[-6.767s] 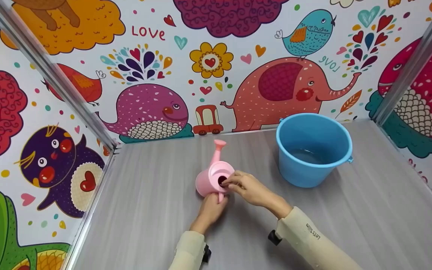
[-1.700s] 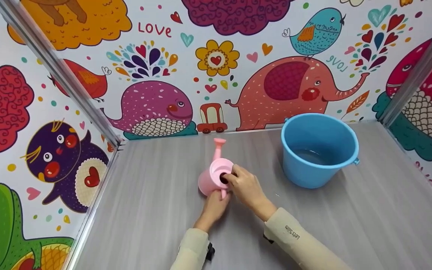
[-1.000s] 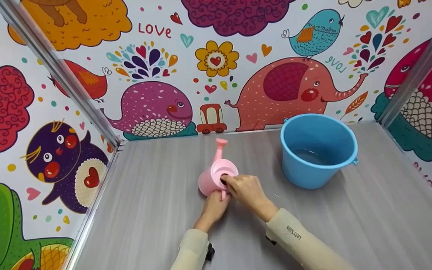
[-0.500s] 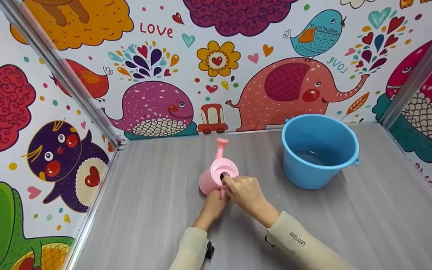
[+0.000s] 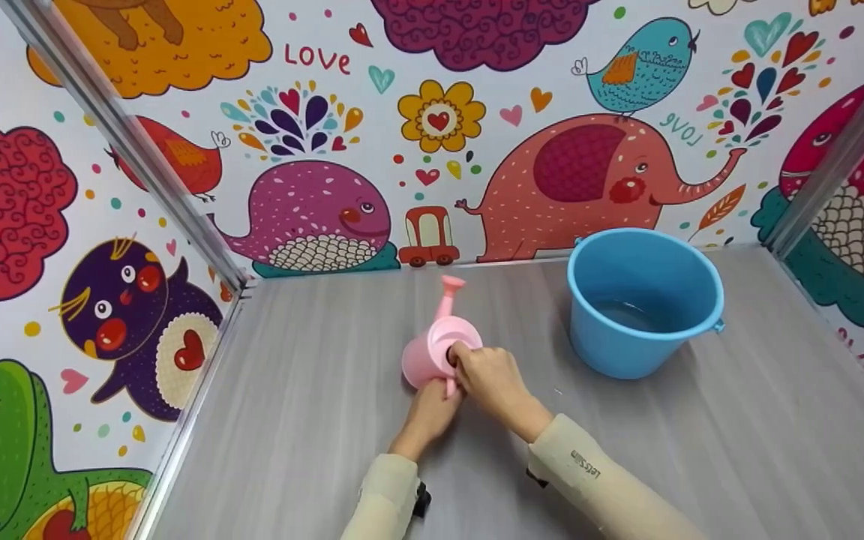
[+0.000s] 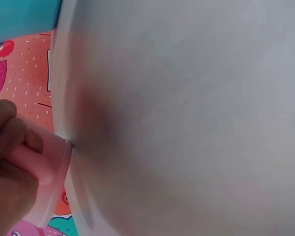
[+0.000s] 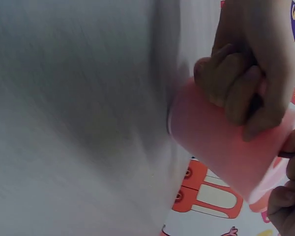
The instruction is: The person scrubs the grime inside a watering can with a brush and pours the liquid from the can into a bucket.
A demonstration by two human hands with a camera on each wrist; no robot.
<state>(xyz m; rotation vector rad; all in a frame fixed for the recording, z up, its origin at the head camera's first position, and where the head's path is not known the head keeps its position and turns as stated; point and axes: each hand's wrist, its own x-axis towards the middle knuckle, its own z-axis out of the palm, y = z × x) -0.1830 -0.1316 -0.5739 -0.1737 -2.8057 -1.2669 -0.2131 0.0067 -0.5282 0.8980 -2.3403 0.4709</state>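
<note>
A pink toy watering can (image 5: 421, 360) stands on the table, its spout pointing toward the back wall. My left hand (image 5: 430, 412) grips the can's handle, with fingers curled round it in the left wrist view. The fingers of my right hand (image 5: 493, 380) are bent over the can's round top opening, thumb and fingertips at its dark hole. In the right wrist view a small dark patch shows by the right hand's (image 7: 287, 194) fingertips at the rim. Whether it is a held thing or the can's dark inside, I cannot tell.
A blue bucket (image 5: 578, 341) stands to the right of the can, with a little clear liquid or shine at its bottom. The grey table (image 5: 297, 420) meets walls with printed animals (image 5: 319, 210) at the back and sides. A tiny pale speck (image 5: 558, 391) lies right of the hands.
The right hand has come from the right side of the opening to bend over it, its fingertips shifting slightly at the hole. The left hand keeps its grip; the can has barely moved.
</note>
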